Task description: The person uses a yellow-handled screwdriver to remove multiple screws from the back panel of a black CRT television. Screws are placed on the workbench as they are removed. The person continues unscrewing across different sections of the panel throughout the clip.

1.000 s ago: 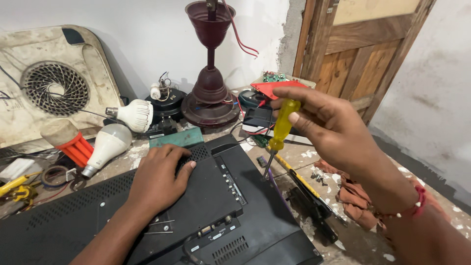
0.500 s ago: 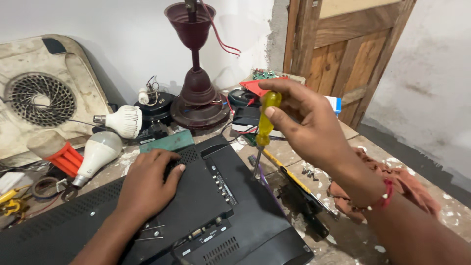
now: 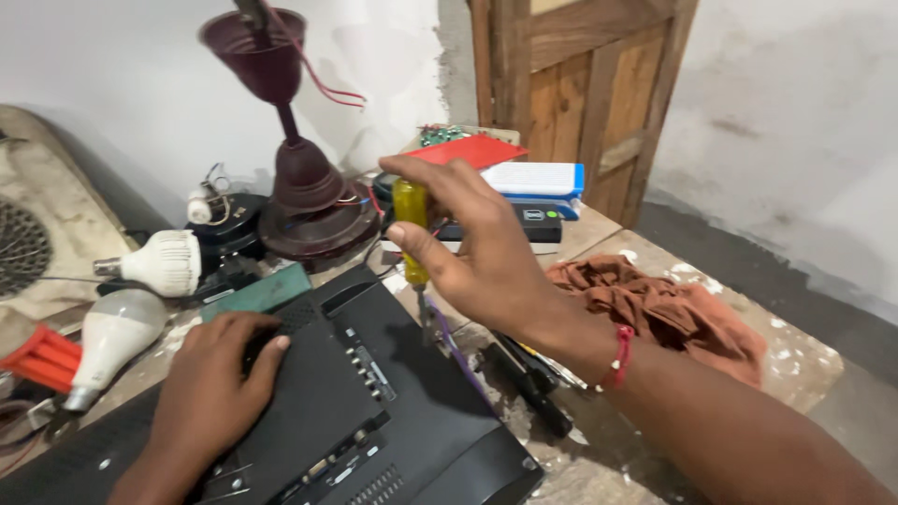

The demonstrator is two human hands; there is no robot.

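Bulbs (image 3: 140, 290), two white ones, lie at the far left on the bench beside a red plastic piece (image 3: 37, 357). My left hand (image 3: 217, 388) rests flat and open, palm down, on the black back panel of the television (image 3: 374, 411) lying near me. Behind it stands a dark red lamp base (image 3: 313, 201). My right hand (image 3: 477, 252) is closed around the yellow handle of a screwdriver (image 3: 412, 234), held upright with its tip just above the panel's far edge. Right of that, a brown rag (image 3: 683, 313) lies crumpled.

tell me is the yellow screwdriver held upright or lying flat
Upright: the right hand grips the yellow-handled screwdriver with its handle up and its shaft pointing down at the black monitor back.
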